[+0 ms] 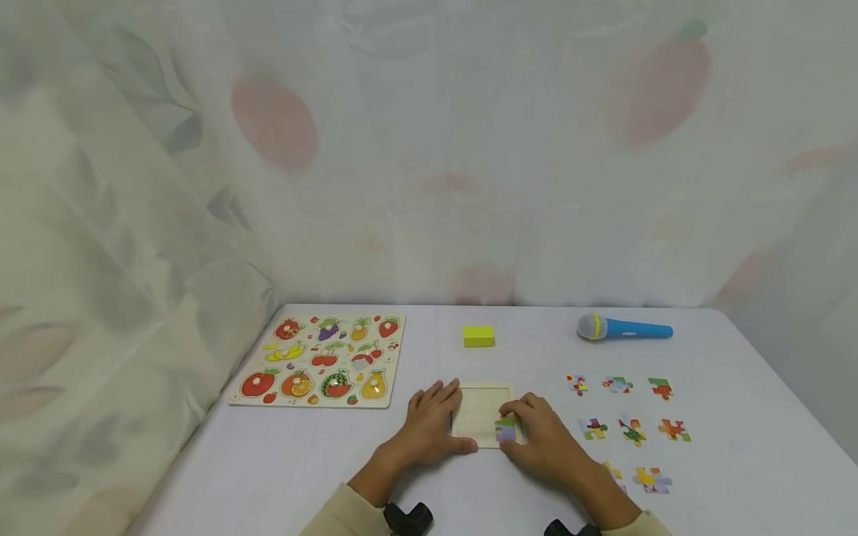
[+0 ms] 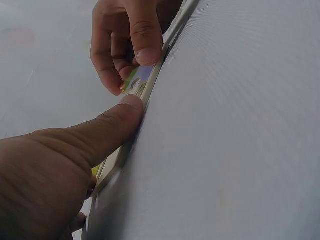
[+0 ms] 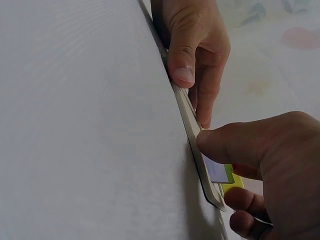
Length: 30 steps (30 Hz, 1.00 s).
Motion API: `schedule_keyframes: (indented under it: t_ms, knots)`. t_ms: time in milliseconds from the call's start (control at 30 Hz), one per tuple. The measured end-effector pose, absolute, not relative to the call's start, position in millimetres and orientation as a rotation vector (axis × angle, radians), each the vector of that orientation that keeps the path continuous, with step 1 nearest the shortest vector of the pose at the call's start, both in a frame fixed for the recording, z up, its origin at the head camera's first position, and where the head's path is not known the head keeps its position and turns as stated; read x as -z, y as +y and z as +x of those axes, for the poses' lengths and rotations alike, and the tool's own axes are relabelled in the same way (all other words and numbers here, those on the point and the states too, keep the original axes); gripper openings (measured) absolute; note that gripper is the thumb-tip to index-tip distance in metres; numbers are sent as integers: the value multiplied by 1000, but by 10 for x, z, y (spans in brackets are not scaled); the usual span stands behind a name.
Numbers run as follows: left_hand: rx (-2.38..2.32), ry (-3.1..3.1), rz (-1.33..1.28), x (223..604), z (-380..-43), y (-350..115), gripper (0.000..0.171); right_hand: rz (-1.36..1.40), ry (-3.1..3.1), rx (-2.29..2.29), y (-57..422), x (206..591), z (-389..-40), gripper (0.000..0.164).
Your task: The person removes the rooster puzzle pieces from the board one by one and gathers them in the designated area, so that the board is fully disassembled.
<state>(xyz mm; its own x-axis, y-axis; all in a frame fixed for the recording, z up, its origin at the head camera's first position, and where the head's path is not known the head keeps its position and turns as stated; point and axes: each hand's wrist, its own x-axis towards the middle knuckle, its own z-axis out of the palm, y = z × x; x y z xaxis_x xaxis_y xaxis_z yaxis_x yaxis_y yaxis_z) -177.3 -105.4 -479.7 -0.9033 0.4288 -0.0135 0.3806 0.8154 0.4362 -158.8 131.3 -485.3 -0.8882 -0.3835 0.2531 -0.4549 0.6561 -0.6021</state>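
Observation:
A small wooden puzzle tray (image 1: 477,409) with a raised rim lies flat on the white table. My left hand (image 1: 432,423) holds its left side, fingers along that edge and thumb at the near rim. In the tray's near right corner is a purple-and-green jigsaw piece (image 1: 506,429). My right hand (image 1: 541,439) pinches this piece, thumb at the near rim and index finger on its far side. Seen from the left wrist, the piece (image 2: 145,75) is partly covered by the right thumb. The right wrist view shows the piece (image 3: 217,170) inside the rim.
Several loose jigsaw pieces (image 1: 632,430) lie in rows on the right, one partly behind my right forearm. A blue microphone (image 1: 637,329) lies at the back right, a yellow block (image 1: 479,336) behind the tray. A fruit puzzle board (image 1: 322,361) is on the left.

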Motion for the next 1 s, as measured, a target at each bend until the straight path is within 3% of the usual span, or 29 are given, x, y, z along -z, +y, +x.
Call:
schedule_keyframes:
  t_ms: [1000]
  knots:
    - [-664, 2872, 624, 4805, -1772, -1058, 97, 839, -2656, -1096, 1440, 4731, -1561, 42]
